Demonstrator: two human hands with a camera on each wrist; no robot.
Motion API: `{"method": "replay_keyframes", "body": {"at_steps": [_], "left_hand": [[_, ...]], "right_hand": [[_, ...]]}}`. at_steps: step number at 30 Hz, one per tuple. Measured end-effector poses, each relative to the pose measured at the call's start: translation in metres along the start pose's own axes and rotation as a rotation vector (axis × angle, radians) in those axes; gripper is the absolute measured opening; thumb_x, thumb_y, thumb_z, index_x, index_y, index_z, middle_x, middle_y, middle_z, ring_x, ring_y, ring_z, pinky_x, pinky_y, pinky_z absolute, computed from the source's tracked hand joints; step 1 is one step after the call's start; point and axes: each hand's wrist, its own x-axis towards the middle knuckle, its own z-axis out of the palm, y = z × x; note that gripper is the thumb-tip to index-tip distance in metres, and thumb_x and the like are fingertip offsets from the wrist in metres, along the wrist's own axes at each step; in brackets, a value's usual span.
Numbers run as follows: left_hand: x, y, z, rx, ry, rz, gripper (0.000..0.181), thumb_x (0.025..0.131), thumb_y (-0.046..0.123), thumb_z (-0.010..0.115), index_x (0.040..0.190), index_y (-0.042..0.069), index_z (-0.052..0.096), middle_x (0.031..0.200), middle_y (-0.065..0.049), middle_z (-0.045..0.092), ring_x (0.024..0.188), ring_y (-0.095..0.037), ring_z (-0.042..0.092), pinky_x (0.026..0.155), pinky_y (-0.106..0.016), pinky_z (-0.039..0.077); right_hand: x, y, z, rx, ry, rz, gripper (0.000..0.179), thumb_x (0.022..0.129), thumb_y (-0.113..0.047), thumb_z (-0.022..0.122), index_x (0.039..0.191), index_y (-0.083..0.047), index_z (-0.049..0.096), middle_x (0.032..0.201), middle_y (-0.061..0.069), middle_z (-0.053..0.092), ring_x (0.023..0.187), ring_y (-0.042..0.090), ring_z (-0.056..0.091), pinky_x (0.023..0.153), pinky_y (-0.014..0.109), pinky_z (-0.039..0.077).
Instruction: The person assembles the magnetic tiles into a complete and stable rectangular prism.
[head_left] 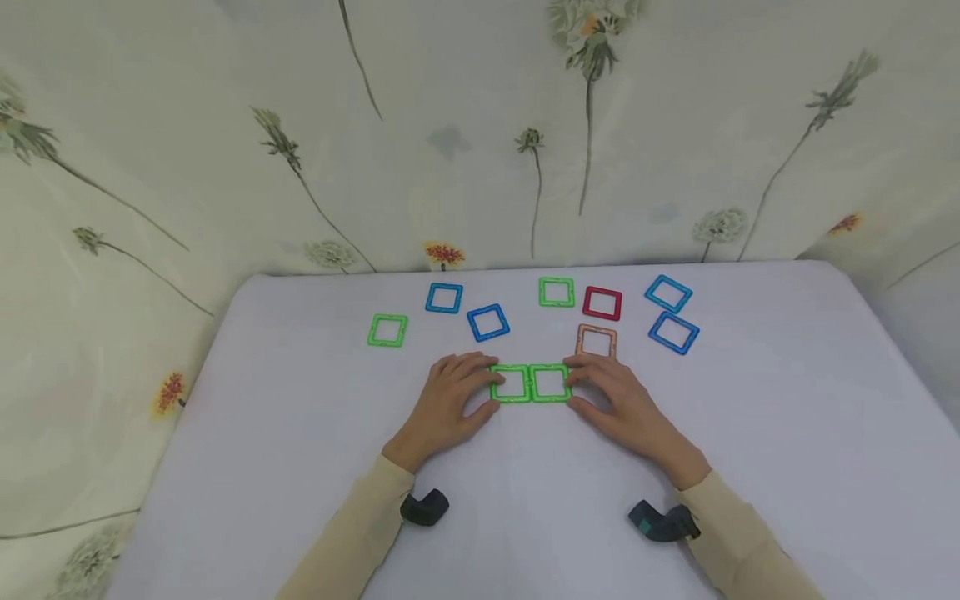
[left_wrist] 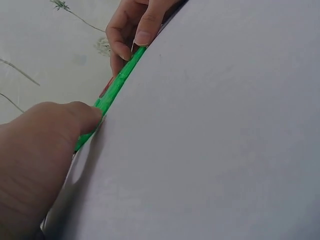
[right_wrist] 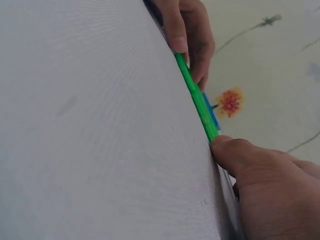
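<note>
Two green square magnetic tiles lie flat and edge to edge in the middle of the white table. My left hand (head_left: 453,398) grips the left green tile (head_left: 498,394) by its outer side, with the thumb at the near corner and fingers at the far one. On the other side, my right hand (head_left: 617,406) holds the right green tile (head_left: 550,401) in the same manner. An orange tile (head_left: 579,340) lies just beyond the right fingers, its near edge partly hidden by them. In the left wrist view, the thumb (left_wrist: 90,116) presses against the green edge.
Behind the hands lie a green tile (head_left: 372,330), two blue tiles (head_left: 430,297) on the left, another green tile (head_left: 557,305), a red tile (head_left: 602,316), and two more blue tiles (head_left: 673,342) at the right. A flowered cloth (head_left: 480,192) hangs behind the white table (head_left: 517,517).
</note>
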Motion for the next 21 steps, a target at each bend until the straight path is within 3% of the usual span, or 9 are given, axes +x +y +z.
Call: {"method": "replay_keyframes", "body": {"at_steps": [6, 12, 16, 21], "left_hand": [[0.002, -0.001, -0.001, -0.058, 0.010, -0.016, 0.035, 0.090, 0.040, 0.060, 0.121, 0.025, 0.061, 0.137, 0.004, 0.052, 0.132, -0.013, 0.040, 0.110, -0.044, 0.025], [0.003, -0.004, -0.003, -0.197, 0.040, -0.107, 0.029, 0.097, 0.037, 0.050, 0.120, 0.023, 0.060, 0.138, 0.004, 0.050, 0.133, -0.013, 0.040, 0.112, -0.045, 0.026], [0.007, -0.007, -0.008, -0.251, 0.069, -0.129, 0.027, 0.096, 0.031, 0.053, 0.121, 0.021, 0.059, 0.139, 0.002, 0.049, 0.134, -0.014, 0.039, 0.110, -0.047, 0.028], [0.019, -0.015, -0.011, -0.265, 0.105, -0.126, 0.027, 0.095, 0.024, 0.055, 0.121, 0.017, 0.058, 0.138, -0.001, 0.048, 0.134, -0.016, 0.039, 0.111, -0.040, 0.031]], "right_hand": [[0.000, 0.001, 0.000, 0.003, -0.006, 0.002, 0.028, 0.083, -0.020, 0.072, 0.108, -0.023, 0.060, 0.133, 0.001, 0.055, 0.129, 0.021, 0.043, 0.104, 0.046, 0.031], [0.000, 0.000, 0.001, 0.009, -0.005, 0.009, 0.028, 0.082, -0.021, 0.073, 0.108, -0.023, 0.060, 0.133, 0.000, 0.055, 0.129, 0.021, 0.043, 0.105, 0.045, 0.031], [0.001, -0.002, 0.001, 0.011, -0.002, 0.019, 0.029, 0.082, -0.021, 0.074, 0.108, -0.022, 0.061, 0.133, 0.000, 0.055, 0.129, 0.021, 0.044, 0.104, 0.047, 0.031], [0.000, -0.003, 0.000, 0.016, -0.010, 0.036, 0.029, 0.082, -0.022, 0.073, 0.109, -0.023, 0.061, 0.133, -0.001, 0.055, 0.129, 0.020, 0.043, 0.105, 0.047, 0.031]]}}
